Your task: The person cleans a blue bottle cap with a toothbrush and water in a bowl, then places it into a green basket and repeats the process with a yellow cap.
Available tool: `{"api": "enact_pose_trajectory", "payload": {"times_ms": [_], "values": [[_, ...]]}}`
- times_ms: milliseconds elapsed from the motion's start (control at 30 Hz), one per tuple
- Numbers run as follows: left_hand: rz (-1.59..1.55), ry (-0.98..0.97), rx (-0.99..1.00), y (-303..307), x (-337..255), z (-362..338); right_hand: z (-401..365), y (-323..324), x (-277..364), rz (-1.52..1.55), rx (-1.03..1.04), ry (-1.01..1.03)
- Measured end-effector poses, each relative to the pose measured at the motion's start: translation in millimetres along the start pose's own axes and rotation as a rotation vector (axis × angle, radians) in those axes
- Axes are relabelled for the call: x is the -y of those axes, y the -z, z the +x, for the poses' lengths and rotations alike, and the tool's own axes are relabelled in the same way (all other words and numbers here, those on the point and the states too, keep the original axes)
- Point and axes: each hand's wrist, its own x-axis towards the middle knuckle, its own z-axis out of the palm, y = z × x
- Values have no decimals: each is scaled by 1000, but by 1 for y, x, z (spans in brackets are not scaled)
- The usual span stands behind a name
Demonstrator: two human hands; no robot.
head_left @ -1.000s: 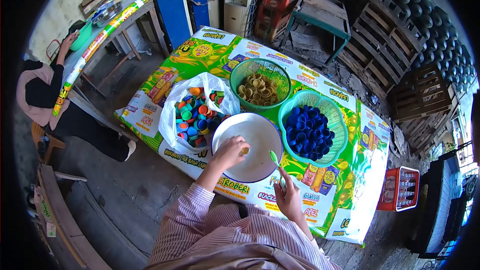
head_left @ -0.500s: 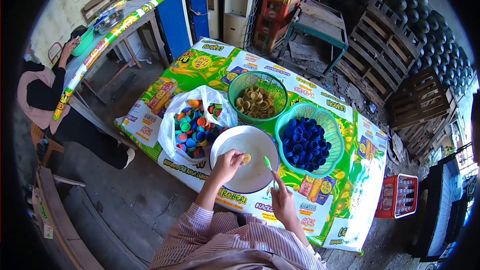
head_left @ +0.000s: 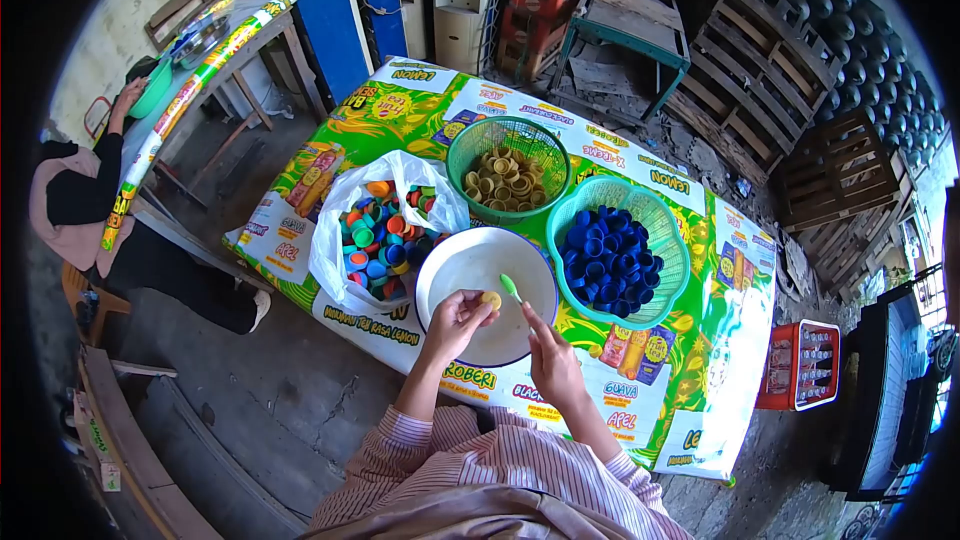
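My left hand (head_left: 460,325) pinches a small yellowish bottle cap (head_left: 490,299) over the white basin (head_left: 500,250). Gripped in my right hand (head_left: 556,368) is a slim tool with a light-green end (head_left: 511,287), which points toward the cap. Behind the basin stands a green basket (head_left: 553,155) of yellowish caps like the held one. To the right, a mint-green basket (head_left: 668,250) holds blue caps (head_left: 608,260). A clear plastic bag (head_left: 335,230) of mixed coloured caps (head_left: 380,230) lies to the left.
A table with a printed green and white cover (head_left: 400,120) bears all these. At the far left, a person (head_left: 90,180) works at another table with a green bowl (head_left: 153,92). Pallets (head_left: 745,65), stacked crates (head_left: 535,10) and a red bottle crate (head_left: 800,365) stand around.
My right hand has moved left and the tool's green end has come closer to the cap. The cap stays pinched in my left hand. The whole view has shifted slightly.
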Motion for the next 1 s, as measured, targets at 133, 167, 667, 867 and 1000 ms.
{"api": "enact_pose_trajectory", "payload": {"times_ms": [133, 167, 667, 867, 1000], "values": [[305, -206, -38, -5, -3, -2, -1, -7, 3, 71, 49, 20], [301, -202, -34, -7, -4, -4, -1, -5, -1, 68, 49, 15], [-178, 14, 68, -5, -16, -8, 1, 8, 15, 182, 24, 13], [-381, 135, 41, -1, -11, -8, -5, 12, 29, 292, 114, -109], [-506, 142, 50, -2, -18, -11, -4, -1, 9, 274, -42, -47]]}}
